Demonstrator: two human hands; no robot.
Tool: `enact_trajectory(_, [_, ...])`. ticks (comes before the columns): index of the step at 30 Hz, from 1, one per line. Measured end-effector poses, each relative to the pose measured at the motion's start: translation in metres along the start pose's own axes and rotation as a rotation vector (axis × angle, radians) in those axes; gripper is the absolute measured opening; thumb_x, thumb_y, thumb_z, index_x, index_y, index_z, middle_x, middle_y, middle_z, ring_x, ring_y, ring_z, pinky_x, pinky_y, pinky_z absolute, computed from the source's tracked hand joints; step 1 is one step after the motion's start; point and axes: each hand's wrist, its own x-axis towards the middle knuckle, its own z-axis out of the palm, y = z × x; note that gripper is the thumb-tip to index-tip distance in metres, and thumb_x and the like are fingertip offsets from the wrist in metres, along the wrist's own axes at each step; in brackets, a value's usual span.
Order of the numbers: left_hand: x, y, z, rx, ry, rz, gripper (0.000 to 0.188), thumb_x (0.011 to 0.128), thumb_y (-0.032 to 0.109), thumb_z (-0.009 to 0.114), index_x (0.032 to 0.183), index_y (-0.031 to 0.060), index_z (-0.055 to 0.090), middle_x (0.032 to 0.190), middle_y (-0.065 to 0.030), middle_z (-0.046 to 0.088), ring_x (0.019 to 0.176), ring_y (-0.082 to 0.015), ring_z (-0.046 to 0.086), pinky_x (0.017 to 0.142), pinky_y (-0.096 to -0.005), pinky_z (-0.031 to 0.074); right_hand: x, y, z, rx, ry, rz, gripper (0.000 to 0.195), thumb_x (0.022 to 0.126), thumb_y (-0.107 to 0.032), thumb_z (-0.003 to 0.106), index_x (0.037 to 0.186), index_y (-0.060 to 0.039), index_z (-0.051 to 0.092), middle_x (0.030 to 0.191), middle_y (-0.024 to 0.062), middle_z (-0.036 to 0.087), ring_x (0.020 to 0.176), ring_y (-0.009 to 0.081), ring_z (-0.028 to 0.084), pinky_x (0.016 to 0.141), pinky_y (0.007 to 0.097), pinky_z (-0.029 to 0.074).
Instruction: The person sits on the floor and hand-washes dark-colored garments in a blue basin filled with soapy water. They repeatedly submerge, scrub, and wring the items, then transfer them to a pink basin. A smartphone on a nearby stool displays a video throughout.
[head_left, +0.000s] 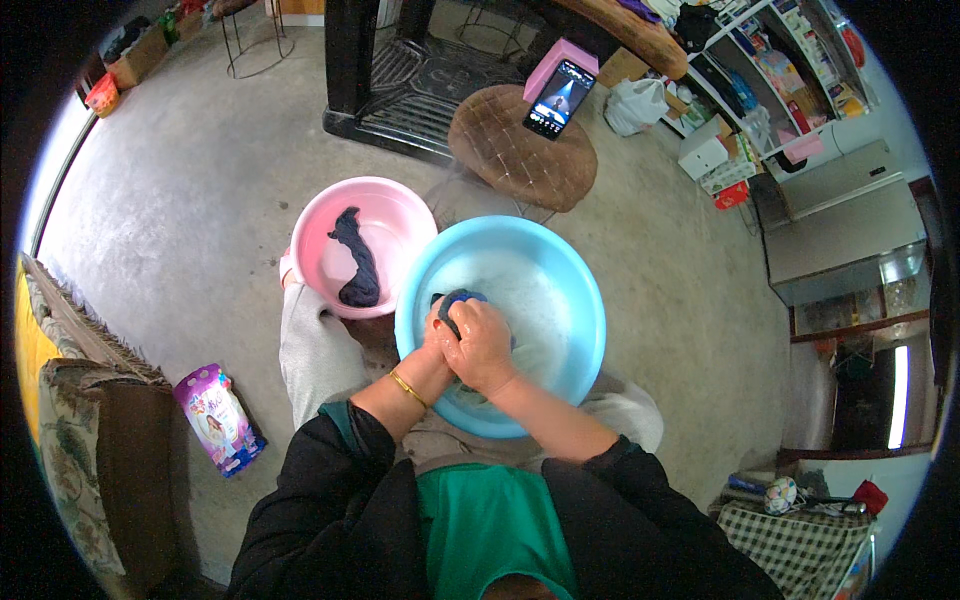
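A blue plastic basin (589, 322) with cloudy, sudsy water stands before me between my knees. Over its left part my left hand (437, 335) and my right hand (480, 341) press together, both closed on a dark wet cloth (452, 306) with a blue part. Under my hands some paler fabric shows dimly in the water; its outline cannot be told. Touching the blue basin at the upper left is a pink plastic basin (303, 225), where a twisted dark cloth (361, 266) lies. A gold bangle is on my left wrist.
Beyond the blue basin stands a brown quilted stool (487, 142) with a lit phone (560, 100) leaning on a pink box (559, 56). A black metal stand (390, 135) is behind. A purple detergent bag (219, 420) lies on the floor at left, beside a sofa (120, 465).
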Motion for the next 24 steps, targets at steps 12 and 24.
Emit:
enact_trajectory(12, [0.013, 0.009, 0.039, 0.318, 0.867, -0.089, 0.04, 0.081, 0.048, 0.056, 0.096, 0.0105, 0.053, 0.106, -0.0104, 0.051, 0.087, -0.0219, 0.047, 0.08, -0.0346, 0.037, 0.003, 0.147, 0.001, 0.556, 0.219, 0.876, 0.023, 0.079, -0.017, 0.052, 0.07, 0.0037, 0.051, 0.071, 0.0197, 0.054, 0.069, 0.0386, 0.051, 0.071, 0.0438, 0.041])
enact_trajectory(24, [0.009, 0.007, 0.038, 0.596, 0.687, -0.326, 0.023, 0.084, 0.026, 0.054, 0.093, 0.0056, 0.049, 0.068, -0.0075, 0.049, 0.053, -0.0194, 0.046, 0.05, -0.0344, 0.039, -0.007, 0.125, 0.034, -0.286, -0.358, 0.502, 0.047, 0.076, -0.017, 0.059, 0.121, -0.009, 0.05, 0.119, 0.0277, 0.046, 0.108, 0.043, 0.049, 0.09, 0.0492, 0.043])
